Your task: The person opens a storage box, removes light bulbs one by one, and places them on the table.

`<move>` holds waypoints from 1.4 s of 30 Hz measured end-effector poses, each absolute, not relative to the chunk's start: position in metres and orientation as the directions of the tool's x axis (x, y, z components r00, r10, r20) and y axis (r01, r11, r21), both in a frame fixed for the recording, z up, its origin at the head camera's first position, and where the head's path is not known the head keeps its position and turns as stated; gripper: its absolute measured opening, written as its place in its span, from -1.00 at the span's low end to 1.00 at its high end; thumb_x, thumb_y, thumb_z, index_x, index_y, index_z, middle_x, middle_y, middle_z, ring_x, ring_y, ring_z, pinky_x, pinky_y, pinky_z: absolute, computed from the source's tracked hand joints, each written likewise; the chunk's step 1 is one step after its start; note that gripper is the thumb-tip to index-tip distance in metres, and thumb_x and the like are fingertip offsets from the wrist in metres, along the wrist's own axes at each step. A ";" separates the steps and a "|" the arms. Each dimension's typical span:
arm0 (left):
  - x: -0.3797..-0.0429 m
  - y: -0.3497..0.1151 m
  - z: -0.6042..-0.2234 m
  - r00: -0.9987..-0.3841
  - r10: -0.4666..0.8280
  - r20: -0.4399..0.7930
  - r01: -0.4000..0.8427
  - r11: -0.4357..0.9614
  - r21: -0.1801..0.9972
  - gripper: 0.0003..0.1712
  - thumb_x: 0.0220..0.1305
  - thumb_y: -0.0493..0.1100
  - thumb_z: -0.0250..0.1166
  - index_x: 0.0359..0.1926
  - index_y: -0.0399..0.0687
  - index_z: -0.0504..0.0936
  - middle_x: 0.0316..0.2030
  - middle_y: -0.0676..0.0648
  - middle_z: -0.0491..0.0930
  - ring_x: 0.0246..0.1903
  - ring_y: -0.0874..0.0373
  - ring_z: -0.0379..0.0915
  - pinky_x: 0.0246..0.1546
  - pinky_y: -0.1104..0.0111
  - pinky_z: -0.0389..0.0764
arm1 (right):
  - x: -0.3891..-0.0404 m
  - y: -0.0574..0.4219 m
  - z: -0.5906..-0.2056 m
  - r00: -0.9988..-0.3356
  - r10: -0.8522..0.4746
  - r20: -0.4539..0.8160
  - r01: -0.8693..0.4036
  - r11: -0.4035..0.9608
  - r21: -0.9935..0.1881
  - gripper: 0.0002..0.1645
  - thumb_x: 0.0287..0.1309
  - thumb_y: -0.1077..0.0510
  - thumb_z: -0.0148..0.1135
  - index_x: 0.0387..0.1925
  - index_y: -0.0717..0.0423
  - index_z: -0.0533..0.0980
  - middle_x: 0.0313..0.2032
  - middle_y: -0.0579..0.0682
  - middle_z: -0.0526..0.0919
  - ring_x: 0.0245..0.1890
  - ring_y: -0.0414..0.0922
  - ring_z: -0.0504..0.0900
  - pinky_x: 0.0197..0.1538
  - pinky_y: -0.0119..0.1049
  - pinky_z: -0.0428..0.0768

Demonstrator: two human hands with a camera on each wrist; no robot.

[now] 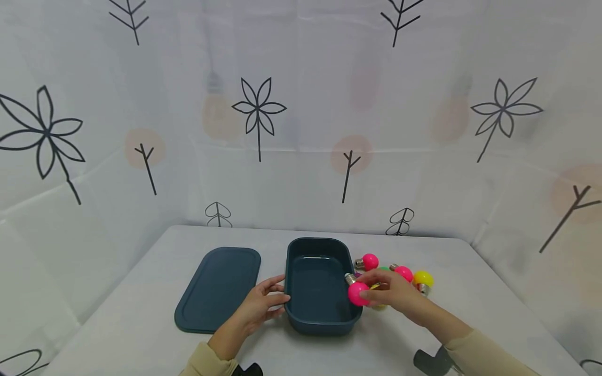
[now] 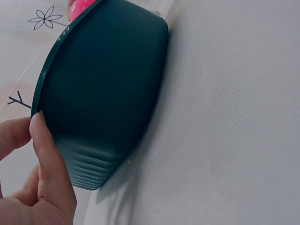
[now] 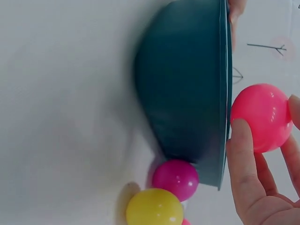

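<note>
A dark teal plastic box [image 1: 324,328] stands upright on the table. My left hand [image 1: 264,304] holds its left rim, with a fingertip against the outer wall in the left wrist view. Over the box's right rim, my right hand [image 1: 392,292] pinches a pink light bulb [image 1: 358,294] by its round globe, the metal screw base pointing up and left. In the right wrist view the pink bulb [image 3: 262,117] shows between thumb and fingers, level with the rim. The inside of the box shows no bulbs.
Right of the box lie more bulbs: a pink bulb [image 1: 370,261], another pink bulb [image 1: 404,273], a yellow bulb [image 1: 423,278] and a purple bulb [image 3: 175,180], some partly behind the hand. A flat teal lid [image 1: 218,290] lies to the left. Behind hangs a patterned curtain [image 1: 301,172].
</note>
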State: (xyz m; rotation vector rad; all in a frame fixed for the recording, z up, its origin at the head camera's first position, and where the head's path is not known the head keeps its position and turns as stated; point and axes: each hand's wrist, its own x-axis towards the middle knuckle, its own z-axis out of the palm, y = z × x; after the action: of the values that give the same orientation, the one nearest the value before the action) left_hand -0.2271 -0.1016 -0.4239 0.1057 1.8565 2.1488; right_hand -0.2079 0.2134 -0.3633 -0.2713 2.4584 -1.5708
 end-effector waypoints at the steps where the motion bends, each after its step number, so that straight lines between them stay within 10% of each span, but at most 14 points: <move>1: -0.227 -0.102 -0.424 -0.953 0.270 -0.140 -0.178 -0.122 0.976 -0.26 0.11 -0.31 0.34 0.31 -0.23 0.25 -0.12 -0.12 0.38 -0.32 0.21 0.49 -0.30 0.38 0.59 | -0.207 0.215 -0.363 -0.963 -0.257 -0.080 -0.036 0.417 -0.908 -0.44 -0.04 0.06 0.41 0.01 0.19 0.49 -0.11 0.11 0.49 -0.17 0.00 0.51 -0.16 -0.02 0.60; 42: -0.225 -0.100 -0.425 -0.958 0.245 -0.149 -0.182 -0.115 0.977 -0.26 0.09 -0.28 0.36 0.30 -0.21 0.29 -0.14 -0.10 0.39 -0.30 0.18 0.48 -0.27 0.36 0.59 | -0.186 0.281 -0.384 -0.993 0.068 -0.097 0.118 0.516 -0.849 -0.31 0.04 0.00 0.35 0.11 0.33 0.40 0.01 0.23 0.46 -0.11 0.02 0.52 -0.15 -0.12 0.61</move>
State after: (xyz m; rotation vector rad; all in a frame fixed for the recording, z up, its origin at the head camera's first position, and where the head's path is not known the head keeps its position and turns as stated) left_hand -0.2254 -0.1003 -0.4245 0.0703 1.8741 2.1522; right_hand -0.1864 0.2808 -0.3836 0.1651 2.6895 -1.5118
